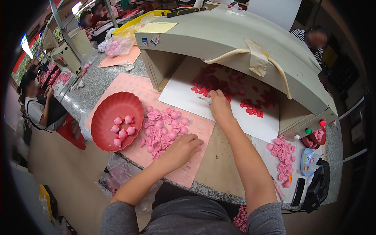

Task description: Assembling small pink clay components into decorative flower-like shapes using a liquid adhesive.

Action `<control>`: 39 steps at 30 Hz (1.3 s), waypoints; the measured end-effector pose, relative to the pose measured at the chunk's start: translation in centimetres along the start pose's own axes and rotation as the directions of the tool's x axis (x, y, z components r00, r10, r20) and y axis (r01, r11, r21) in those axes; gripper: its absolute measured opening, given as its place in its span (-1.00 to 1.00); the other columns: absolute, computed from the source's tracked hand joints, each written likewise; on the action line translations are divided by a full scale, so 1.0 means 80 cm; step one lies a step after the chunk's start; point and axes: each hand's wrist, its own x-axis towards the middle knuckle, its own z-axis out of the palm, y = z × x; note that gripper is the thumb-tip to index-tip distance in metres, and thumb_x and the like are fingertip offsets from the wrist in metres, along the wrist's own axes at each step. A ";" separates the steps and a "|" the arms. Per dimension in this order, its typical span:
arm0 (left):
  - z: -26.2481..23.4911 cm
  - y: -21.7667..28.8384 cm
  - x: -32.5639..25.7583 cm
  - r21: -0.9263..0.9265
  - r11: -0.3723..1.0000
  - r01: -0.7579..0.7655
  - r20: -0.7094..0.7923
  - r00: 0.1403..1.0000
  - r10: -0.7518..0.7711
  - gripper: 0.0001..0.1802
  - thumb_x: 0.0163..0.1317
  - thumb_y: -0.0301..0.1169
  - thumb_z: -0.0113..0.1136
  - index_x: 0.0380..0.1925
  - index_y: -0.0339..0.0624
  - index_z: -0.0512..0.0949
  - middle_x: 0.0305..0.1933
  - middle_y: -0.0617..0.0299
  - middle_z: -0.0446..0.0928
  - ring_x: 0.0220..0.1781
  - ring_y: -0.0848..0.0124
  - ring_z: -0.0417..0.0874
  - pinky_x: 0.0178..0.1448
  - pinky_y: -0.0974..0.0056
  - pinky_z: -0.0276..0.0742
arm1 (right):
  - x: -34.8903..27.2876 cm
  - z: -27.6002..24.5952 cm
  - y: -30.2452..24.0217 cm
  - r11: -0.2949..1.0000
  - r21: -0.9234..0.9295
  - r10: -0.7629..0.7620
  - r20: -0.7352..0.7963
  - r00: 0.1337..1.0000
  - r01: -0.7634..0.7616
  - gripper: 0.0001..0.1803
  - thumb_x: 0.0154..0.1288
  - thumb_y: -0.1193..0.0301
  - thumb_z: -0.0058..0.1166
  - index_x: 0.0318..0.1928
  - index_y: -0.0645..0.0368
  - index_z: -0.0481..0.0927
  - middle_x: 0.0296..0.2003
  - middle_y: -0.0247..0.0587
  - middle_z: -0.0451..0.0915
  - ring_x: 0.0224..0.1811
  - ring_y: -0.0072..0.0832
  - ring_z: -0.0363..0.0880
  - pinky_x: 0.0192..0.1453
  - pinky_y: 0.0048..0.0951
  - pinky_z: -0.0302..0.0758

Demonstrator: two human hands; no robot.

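My right hand [220, 105] reaches into the opening of a grey curved housing. Its fingers are closed around a small white tool [208, 100] with a thin tip, whose kind I cannot make out. Just beyond lie many small red pieces [201, 89] on a white sheet [184, 94]. My left hand [185, 149] is low over the pink sheet, fingers bent and close together; anything in them is hidden. Beside it spreads a pile of pink soft-looking pieces and balls [158, 131]. Further left, a red scalloped bowl [102, 117] contains several pink balls with red bits [122, 133].
The grey housing [219, 31] stands on a speckled counter [88, 98], with pliers [184, 11] on top. To the right are more pink pieces [282, 154], a light blue pack [309, 161] and a black phone-like slab [298, 192]. A person [37, 103] sits at the left.
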 end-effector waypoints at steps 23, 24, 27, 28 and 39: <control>0.041 0.069 -0.043 -0.866 0.325 0.381 0.203 0.860 -0.468 -0.63 0.36 -0.39 -0.13 0.14 -0.26 0.33 -0.21 0.18 0.50 -0.33 0.52 0.57 -0.23 0.41 0.55 | -0.243 -0.088 -0.032 0.110 0.855 0.388 0.432 0.814 -0.506 -0.70 0.16 0.56 0.12 -0.06 0.34 0.49 -0.28 -0.24 0.56 -0.27 -0.56 0.55 -0.13 -0.56 0.51; 0.042 0.074 -0.036 -0.781 0.460 0.422 0.182 0.858 -0.480 -0.65 0.35 -0.40 -0.11 0.10 -0.27 0.37 -0.25 0.18 0.52 -0.37 0.53 0.57 -0.26 0.42 0.55 | -0.257 -0.087 -0.029 0.134 0.845 0.400 0.432 0.809 -0.517 -0.69 0.15 0.57 0.12 -0.06 0.33 0.48 -0.29 -0.22 0.57 -0.27 -0.54 0.56 -0.13 -0.54 0.51; 0.053 0.087 -0.028 -0.705 0.559 0.436 0.172 0.870 -0.462 -0.69 0.33 -0.43 -0.06 0.03 -0.30 0.43 -0.34 0.21 0.53 -0.39 0.56 0.56 -0.32 0.45 0.53 | -0.284 -0.087 -0.027 0.174 0.826 0.432 0.425 0.795 -0.537 -0.69 0.14 0.58 0.12 -0.07 0.32 0.49 -0.29 -0.21 0.58 -0.26 -0.52 0.56 -0.13 -0.53 0.50; 0.056 0.089 -0.025 -0.706 0.553 0.442 0.193 0.872 -0.451 -0.69 0.33 -0.43 -0.06 0.03 -0.30 0.43 -0.34 0.21 0.53 -0.39 0.56 0.56 -0.32 0.45 0.53 | -0.288 -0.088 -0.025 0.199 0.817 0.437 0.421 0.795 -0.541 -0.69 0.13 0.58 0.13 -0.07 0.32 0.50 -0.28 -0.21 0.58 -0.26 -0.52 0.56 -0.11 -0.53 0.50; 0.058 0.103 -0.019 -0.508 0.814 0.280 0.079 0.957 -0.280 -0.68 0.30 -0.40 -0.02 0.01 -0.31 0.42 -0.24 -0.02 0.54 -0.22 0.18 0.59 -0.15 0.26 0.49 | -0.293 -0.084 -0.029 0.304 0.830 0.403 0.333 0.852 -0.468 -0.74 0.20 0.54 0.10 -0.09 0.33 0.48 -0.24 -0.29 0.56 -0.20 -0.60 0.50 -0.05 -0.59 0.42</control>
